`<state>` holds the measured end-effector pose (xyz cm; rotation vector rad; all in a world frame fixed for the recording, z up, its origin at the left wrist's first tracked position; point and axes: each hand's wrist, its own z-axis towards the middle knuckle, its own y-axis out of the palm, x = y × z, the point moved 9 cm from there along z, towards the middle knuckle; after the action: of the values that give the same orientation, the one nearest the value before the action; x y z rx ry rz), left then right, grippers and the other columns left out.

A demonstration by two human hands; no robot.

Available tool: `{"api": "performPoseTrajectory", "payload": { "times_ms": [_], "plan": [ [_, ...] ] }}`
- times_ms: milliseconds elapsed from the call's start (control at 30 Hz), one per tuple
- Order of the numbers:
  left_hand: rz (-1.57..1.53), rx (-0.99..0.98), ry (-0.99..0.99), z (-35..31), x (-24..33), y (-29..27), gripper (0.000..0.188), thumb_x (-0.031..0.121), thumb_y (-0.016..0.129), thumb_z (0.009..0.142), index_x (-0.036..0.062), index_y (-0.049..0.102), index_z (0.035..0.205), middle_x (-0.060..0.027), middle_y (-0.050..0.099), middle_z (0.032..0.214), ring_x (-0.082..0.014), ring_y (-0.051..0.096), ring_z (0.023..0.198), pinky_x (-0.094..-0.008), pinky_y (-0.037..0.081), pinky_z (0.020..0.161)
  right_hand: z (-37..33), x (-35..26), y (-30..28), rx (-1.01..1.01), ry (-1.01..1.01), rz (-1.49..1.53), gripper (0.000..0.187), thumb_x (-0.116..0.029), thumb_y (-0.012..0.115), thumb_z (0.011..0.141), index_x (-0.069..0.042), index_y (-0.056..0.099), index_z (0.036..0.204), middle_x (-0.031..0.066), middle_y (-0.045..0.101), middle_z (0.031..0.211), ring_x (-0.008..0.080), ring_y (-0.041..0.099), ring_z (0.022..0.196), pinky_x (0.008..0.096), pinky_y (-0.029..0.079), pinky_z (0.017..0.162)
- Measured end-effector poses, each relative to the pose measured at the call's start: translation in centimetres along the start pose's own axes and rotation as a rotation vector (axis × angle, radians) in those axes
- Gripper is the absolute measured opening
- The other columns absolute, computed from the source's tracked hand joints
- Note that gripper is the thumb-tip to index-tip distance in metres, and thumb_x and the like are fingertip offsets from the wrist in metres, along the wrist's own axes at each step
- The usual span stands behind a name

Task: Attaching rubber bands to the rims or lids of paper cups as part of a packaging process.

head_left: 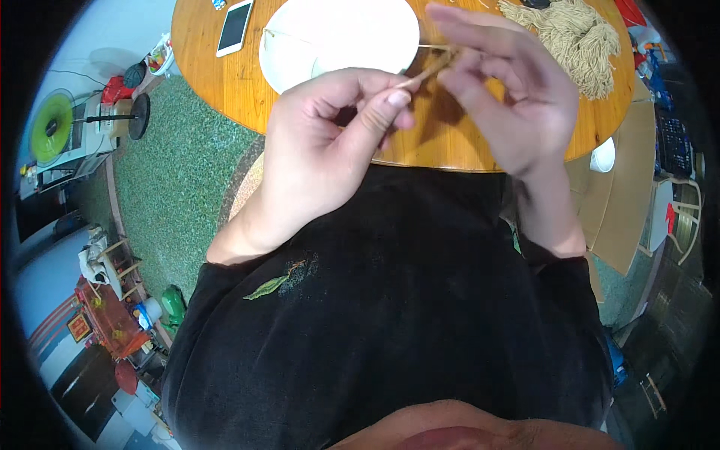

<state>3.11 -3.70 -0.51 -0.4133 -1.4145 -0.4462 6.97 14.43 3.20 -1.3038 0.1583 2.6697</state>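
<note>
A thin tan strand (426, 69) was pinched between the thumb and forefinger of the left hand (322, 150), which was curled closed around its near end just above the edge of the round wooden tabletop (217, 67). The far end of the strand was met by the right hand (510, 97), whose fingers were spread and loosely bent, with the fingertips closed lightly on the strand; how firmly it was gripped could not be told, as that spot was blurred. The strand was held in the air between the two hands, over the tabletop and just in front of a white plate (337, 34). A finer thread (431, 46) was seen stretched across the plate toward the right hand.

Left of the plate, a white phone (235, 27) was laid flat on the tabletop. Behind the right hand, near the far right rim, a bundle of pale tan yarn (577, 37) was heaped on the wood, well apart from the plate. The lap below the hands was covered by dark black clothing (390, 315), on which a small green leaf (266, 287) was lying. A green speckled floor (180, 172) was visible to the left of the tabletop.
</note>
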Motion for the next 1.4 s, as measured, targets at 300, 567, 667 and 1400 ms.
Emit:
{"api": "performPoseTrajectory", "payload": {
  "times_ms": [300,567,667,1400],
  "plan": [
    [0.699,-0.338,0.082,-1.1,2.9,2.0,0.013,0.011,0.074,0.096,-0.0014,0.074,0.092,-0.0094,0.074,0.080,-0.0115,0.068,0.073,-0.0274,0.052,0.066,-5.6,0.4,4.5,-0.317,0.158,-0.091,0.054,0.004,0.079,0.086,0.003,0.061,0.136,0.0130,0.074,0.120,0.0022,0.057,0.066,0.0181,0.046,0.058],
    [0.571,-0.354,-0.110,-0.5,1.4,1.4,0.013,0.010,0.076,0.094,-0.0002,0.073,0.087,-0.0053,0.071,0.075,-0.0106,0.063,0.068,-0.0250,0.048,0.064,-4.9,0.5,2.9,-0.232,0.067,-0.256,0.021,-0.007,0.084,0.082,-0.004,0.077,0.102,0.0088,0.075,0.087,0.0179,0.073,0.074,0.0266,0.055,0.061],
    [0.691,-0.216,0.568,0.5,5.3,1.7,0.034,0.020,0.089,0.080,-0.0003,0.069,0.097,-0.0079,0.069,0.088,-0.0221,0.064,0.080,-0.0312,0.050,0.075,-4.0,0.4,1.6,-0.150,0.020,-0.366,0.013,-0.005,0.082,0.083,-0.004,0.075,0.094,0.0054,0.068,0.079,0.0167,0.066,0.065,0.0264,0.051,0.058],
    [0.714,-0.167,0.145,3.4,0.1,-0.3,0.028,0.014,0.077,0.088,0.0001,0.074,0.112,-0.0079,0.069,0.079,-0.0118,0.063,0.069,-0.0269,0.052,0.060,-3.6,1.3,0.8,0.055,0.041,-0.421,0.013,-0.001,0.081,0.081,-0.003,0.077,0.093,0.0021,0.057,0.066,0.0119,0.048,0.057,0.0271,0.036,0.052]
  ]
}}
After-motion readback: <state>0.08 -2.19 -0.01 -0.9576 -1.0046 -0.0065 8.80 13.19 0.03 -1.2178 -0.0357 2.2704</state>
